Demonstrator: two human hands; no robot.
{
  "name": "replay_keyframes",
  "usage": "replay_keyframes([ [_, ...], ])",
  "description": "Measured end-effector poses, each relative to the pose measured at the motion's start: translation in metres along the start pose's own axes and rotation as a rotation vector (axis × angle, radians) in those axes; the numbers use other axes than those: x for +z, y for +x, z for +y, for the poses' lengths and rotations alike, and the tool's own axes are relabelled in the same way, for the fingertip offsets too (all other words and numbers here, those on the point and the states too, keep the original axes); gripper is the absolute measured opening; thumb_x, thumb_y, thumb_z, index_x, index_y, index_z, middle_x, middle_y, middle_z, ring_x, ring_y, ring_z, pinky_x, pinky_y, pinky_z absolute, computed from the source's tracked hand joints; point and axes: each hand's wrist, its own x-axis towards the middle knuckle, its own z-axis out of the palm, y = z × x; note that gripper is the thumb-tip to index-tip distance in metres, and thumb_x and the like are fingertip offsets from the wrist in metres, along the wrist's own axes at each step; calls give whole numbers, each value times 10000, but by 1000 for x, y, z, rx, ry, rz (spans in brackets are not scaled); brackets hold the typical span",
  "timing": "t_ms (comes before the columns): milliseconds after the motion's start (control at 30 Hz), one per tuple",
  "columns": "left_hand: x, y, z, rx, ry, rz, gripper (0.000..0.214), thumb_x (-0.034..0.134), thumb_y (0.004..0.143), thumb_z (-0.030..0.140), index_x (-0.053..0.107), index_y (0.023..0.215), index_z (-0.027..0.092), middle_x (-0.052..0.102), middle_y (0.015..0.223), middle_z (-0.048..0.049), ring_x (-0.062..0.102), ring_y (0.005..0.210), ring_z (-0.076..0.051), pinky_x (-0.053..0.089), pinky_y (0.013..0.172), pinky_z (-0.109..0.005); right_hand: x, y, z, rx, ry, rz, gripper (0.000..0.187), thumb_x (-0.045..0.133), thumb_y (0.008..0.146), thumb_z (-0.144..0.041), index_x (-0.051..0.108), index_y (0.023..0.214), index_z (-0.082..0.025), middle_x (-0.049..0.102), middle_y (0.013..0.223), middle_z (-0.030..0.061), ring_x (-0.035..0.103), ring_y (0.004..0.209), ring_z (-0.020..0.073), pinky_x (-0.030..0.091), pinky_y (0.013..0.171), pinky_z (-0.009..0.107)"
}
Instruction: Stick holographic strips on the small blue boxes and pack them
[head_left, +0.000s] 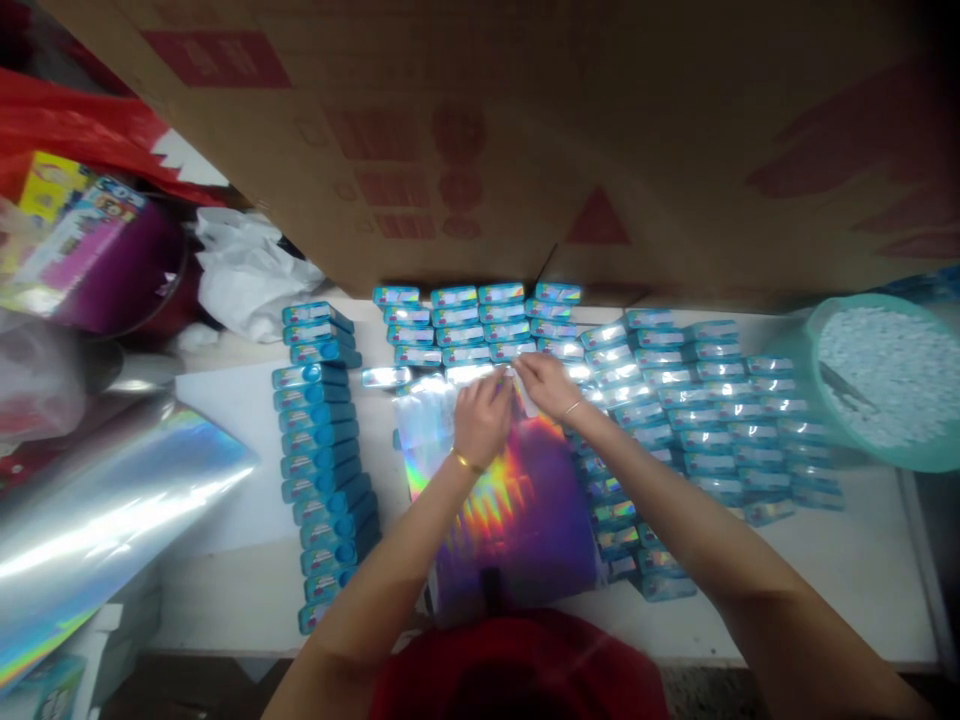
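Head cam: left hand and right hand meet at the shiny sheet's far end, fingertips bunched in close, can't tell what's pinched tbh. Blue packs sit on both sides of the sheet.

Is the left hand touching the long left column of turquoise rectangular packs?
Apart: the head view shows white tabletop and part of the shiny holographic sheet between the left hand and that column of packs.
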Motion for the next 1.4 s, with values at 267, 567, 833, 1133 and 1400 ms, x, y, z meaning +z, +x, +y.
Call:
replay_keyframes([
  [267,-25,-18,19,-48,-377,11,152,492,901,276,574,820,177,637,945,-106,580,932,-202,464,836,-353,1,-2,12,24,-188,-14,358,332,967,-315,526,688,-201,591,715,67,521,746,203,354,750,317],
  [567,-93,-38,-11,-776,-955,218,246,726,714,333,534,707,180,591,714,10,556,675,-110,457,689,-246,9,-37,-56,45,362,191,423,352,948,-491,582,1170,-214,605,1112,112,537,1060,259,405,924,433],
  [833,-142,-66,-69,-992,-907,323,251,755,659,319,553,696,174,572,631,35,512,601,-88,414,625,-214,77,-13,-135,186,815,-53,316,540,854,-485,524,687,-217,537,658,-9,520,651,158,451,653,304],
  [1133,-174,-59,-173,-960,-570,397,226,716,643,356,595,684,169,572,684,21,508,646,-111,416,648,-233,126,70,-184,-97,149,81,208,481,915,-295,526,728,-216,607,773,44,517,833,219,330,767,342],
  [1400,-158,-15,-228,-826,-145,308,103,632,699,263,581,658,184,564,804,-8,538,799,-163,433,829,-309,154,125,-171,-123,-77,113,211,459,922,-259,555,742,-205,629,825,87,483,871,256,280,794,379],
])
